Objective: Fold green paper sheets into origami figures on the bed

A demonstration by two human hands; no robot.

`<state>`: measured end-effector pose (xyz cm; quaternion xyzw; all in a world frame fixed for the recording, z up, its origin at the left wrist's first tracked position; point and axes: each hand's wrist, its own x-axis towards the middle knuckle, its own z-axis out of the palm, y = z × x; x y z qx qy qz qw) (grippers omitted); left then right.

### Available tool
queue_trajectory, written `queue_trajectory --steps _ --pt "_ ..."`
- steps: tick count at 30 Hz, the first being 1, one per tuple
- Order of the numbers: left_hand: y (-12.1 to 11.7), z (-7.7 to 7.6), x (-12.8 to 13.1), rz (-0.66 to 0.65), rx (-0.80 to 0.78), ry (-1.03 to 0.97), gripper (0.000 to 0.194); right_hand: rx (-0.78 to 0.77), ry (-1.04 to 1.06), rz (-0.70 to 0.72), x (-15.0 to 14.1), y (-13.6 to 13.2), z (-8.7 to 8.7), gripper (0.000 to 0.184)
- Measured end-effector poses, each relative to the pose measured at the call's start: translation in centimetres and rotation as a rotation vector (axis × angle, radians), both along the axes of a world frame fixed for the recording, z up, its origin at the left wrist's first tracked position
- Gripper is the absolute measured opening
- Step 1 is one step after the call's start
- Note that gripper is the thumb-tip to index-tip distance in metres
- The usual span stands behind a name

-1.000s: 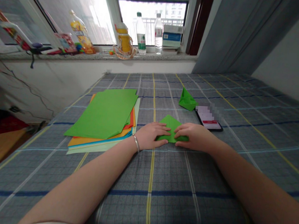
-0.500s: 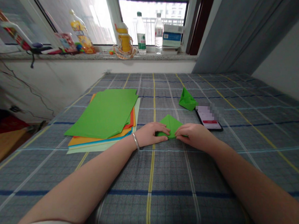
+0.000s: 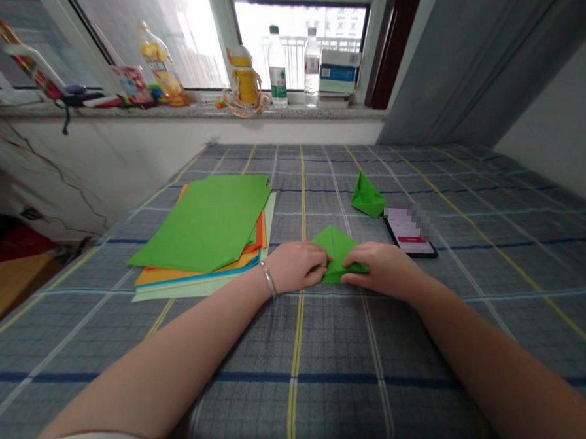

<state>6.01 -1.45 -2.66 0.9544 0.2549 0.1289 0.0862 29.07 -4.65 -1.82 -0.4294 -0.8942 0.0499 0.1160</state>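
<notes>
Bright green origami paper, folded to a point, sits at mid-frame on a checked grey cover, pinned from both sides: the left hand, a silver bangle at its wrist, and the right hand bear down, fingers together and clamped on the paper, keeping its crisp layers flat. A stack of coloured paper sheets lies just left; a second green folded piece and a smartphone rest upper right, with plastic bottles on the windowsill beyond.
</notes>
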Motion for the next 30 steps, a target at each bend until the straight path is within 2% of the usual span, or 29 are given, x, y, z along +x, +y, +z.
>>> queue_trajectory --steps 5,9,12,14,18,23,26,30 --pt "-0.6 0.4 0.1 0.022 0.138 0.126 0.028 0.014 -0.022 0.010 -0.1 -0.2 0.2 0.019" --pt "-0.4 0.2 -0.1 -0.009 0.137 0.107 0.034 0.087 -0.114 -0.097 -0.4 -0.4 0.3 0.017" --pt "-0.2 0.1 -0.1 0.001 0.170 0.109 0.026 0.123 -0.154 -0.163 -0.6 -0.4 0.2 0.020" --pt "-0.2 0.1 0.1 0.032 0.222 0.112 0.024 0.154 -0.158 -0.157 -0.7 -0.1 -0.1 0.020" --pt "-0.4 0.1 0.4 0.174 0.323 0.130 0.024 0.233 -0.126 -0.112 -0.8 0.5 -0.6 0.019" --pt "-0.1 -0.2 0.7 0.220 0.487 0.145 0.019 0.337 -0.118 -0.142 -0.8 0.9 -0.7 0.019" --pt "0.3 -0.5 0.7 0.243 0.491 0.140 0.016 0.368 -0.114 -0.156 -0.8 1.2 -0.9 0.018" --pt "0.9 -1.1 0.7 0.279 0.447 0.138 0.018 0.324 -0.122 -0.157 -0.7 2.0 -1.7 0.016"
